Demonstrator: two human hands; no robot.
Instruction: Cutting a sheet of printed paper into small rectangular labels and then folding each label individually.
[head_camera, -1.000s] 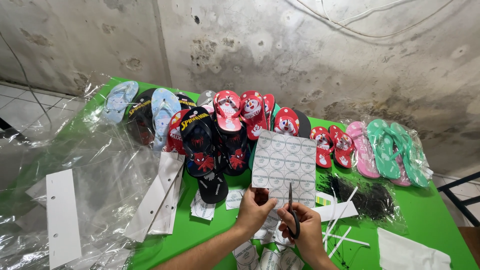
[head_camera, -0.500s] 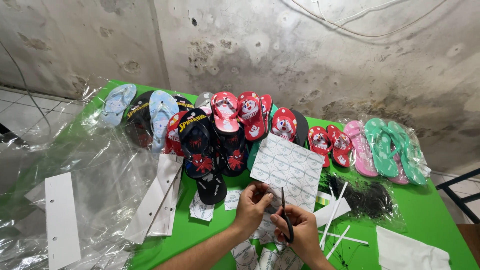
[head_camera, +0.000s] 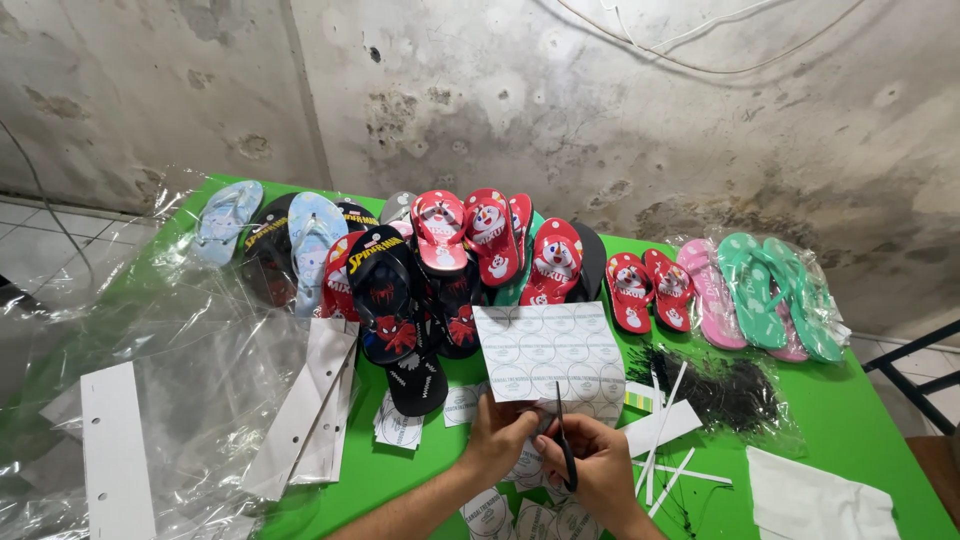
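- I am at a bright green worktop (head_camera: 840, 400) that stands against a stained, blotchy grey wall (head_camera: 620, 110).
- Nearest to me, cut-out round labels (head_camera: 520, 515) lie on the worktop under my wrists.
- My left hand (head_camera: 500, 440) is curled closed, pinching the bottom edge of a white sheet of round labels (head_camera: 545, 352), which stands up tilted just above it.
- My right hand (head_camera: 600, 465) is closed around black scissors (head_camera: 564, 440); the blades point up and meet the lower edge of the sheet.
- Just right of my hands lie thin white strips (head_camera: 665, 430), and at the near right corner a folded white cloth (head_camera: 815, 500).
- To my left, two long white card strips with holes (head_camera: 305, 410) rest on crinkled clear plastic bags (head_camera: 190, 380); another card strip (head_camera: 115, 450) lies nearer the left edge.
- A few loose labels (head_camera: 400, 428) sit beside a black flip-flop (head_camera: 415, 378).
- Right of the sheet is a heap of fine black plastic ties (head_camera: 725, 388).
- Farther back runs a row of flip-flops: pale blue ones (head_camera: 315, 235) at left, black and red ones with a web pattern (head_camera: 385, 295), red ones with a snowman figure (head_camera: 490, 230) in the middle.
- At far right are small red pairs (head_camera: 645, 288), then pink and mint green ones (head_camera: 770, 290) in a clear bag.
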